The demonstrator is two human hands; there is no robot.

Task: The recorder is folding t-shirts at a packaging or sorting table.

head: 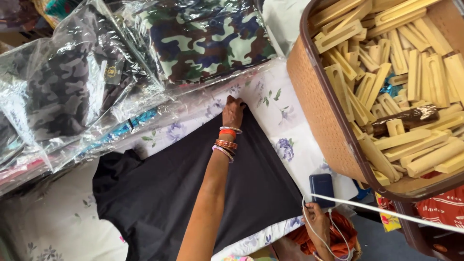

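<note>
Black cloth spread flat on flowered sheet, one corner stretched toward twelve o'clock, opposite end rumpled at nine o'clock, edge running to five o'clock.

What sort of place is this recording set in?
Probably a small garment packing or tailoring workplace. A left hand flattens black fabric on a floral-covered surface, with plastic-bagged camouflage clothes beside it and a case of wooden clips.

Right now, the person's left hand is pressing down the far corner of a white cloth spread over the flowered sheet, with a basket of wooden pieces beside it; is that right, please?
Not quite: the cloth is black, not white, as the head view shows. The left hand does press its far corner onto the flowered sheet, with the basket of wooden pieces beside it.
</note>
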